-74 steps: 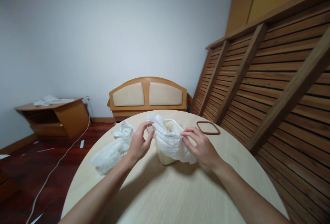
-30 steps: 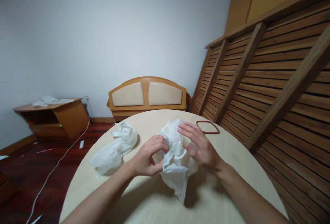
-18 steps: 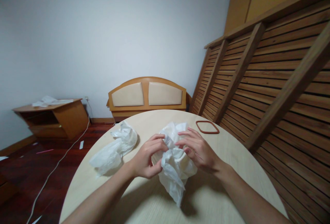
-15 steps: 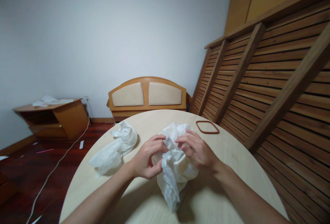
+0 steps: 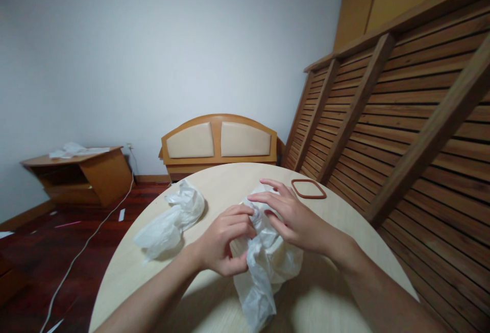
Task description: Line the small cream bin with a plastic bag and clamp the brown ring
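A crumpled white translucent plastic bag (image 5: 273, 259) is between my hands over the round table (image 5: 337, 282), its loose end hanging toward me. My left hand (image 5: 229, 241) is closed on the bag's left side, fingers curled and thumb bent in. On the other side, my right hand (image 5: 289, 215) is open, with fingers stretched across the bag's top and thumb apart. Something pale seems to lie inside the bag; its kind cannot be made out. A second crumpled plastic bag (image 5: 172, 223) rests on the table's left, apart from my hands.
A brown rounded-square ring (image 5: 308, 189) lies near the table's far right edge. Behind stands a headboard (image 5: 220, 139) with cream panels. A slatted wooden frame (image 5: 383, 113) leans on the right. To the left are a low cabinet (image 5: 101, 177) and a cable (image 5: 88, 243) on the floor.
My right hand has moved up and left over the bag, its fingers stretching out. The left hand and the bag have shifted slightly right and toward me.
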Demonstrator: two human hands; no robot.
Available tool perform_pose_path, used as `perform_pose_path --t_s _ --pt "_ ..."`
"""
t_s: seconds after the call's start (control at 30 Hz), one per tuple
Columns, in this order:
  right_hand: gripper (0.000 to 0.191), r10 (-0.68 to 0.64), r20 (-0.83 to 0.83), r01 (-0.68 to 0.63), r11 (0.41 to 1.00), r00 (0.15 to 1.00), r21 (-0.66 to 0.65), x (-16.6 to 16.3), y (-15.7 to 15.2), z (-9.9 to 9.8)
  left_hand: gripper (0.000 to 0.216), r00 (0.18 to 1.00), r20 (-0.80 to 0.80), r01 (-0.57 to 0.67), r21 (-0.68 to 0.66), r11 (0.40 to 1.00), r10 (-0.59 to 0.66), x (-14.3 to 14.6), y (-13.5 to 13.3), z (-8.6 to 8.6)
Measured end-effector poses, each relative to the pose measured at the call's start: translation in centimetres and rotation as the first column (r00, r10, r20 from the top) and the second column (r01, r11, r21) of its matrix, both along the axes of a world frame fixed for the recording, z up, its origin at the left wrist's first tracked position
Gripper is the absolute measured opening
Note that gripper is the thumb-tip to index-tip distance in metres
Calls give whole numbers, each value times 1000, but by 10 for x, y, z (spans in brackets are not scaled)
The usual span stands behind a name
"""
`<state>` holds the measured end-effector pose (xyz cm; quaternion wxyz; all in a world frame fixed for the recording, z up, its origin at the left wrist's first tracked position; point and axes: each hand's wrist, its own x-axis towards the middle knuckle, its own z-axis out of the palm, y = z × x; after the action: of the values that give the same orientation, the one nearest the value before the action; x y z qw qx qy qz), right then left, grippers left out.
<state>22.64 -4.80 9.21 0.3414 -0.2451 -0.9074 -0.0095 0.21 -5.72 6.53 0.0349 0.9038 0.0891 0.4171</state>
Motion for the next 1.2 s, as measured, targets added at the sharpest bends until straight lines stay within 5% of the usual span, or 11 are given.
perform_pose_path --t_s 0.27,0.57,0.8,1.2 --pt "29 80 194 -56 991 978 -124 -14 36 23 10 1000 3 -3 -44 999 3 -6 8 1" --pt "18 52 3 -51 983 999 -176 -11 56 26 13 998 -32 -55 -97 994 53 -19 22 0" --pt "14 -33 -110 18 991 993 -133 2 62 32 55 997 38 -55 -156 986 62 -21 24 -2" --pt "17 -194 -213 152 968 958 -199 38 57 43 13 960 27 -270 -166 948 278 -29 35 -14"
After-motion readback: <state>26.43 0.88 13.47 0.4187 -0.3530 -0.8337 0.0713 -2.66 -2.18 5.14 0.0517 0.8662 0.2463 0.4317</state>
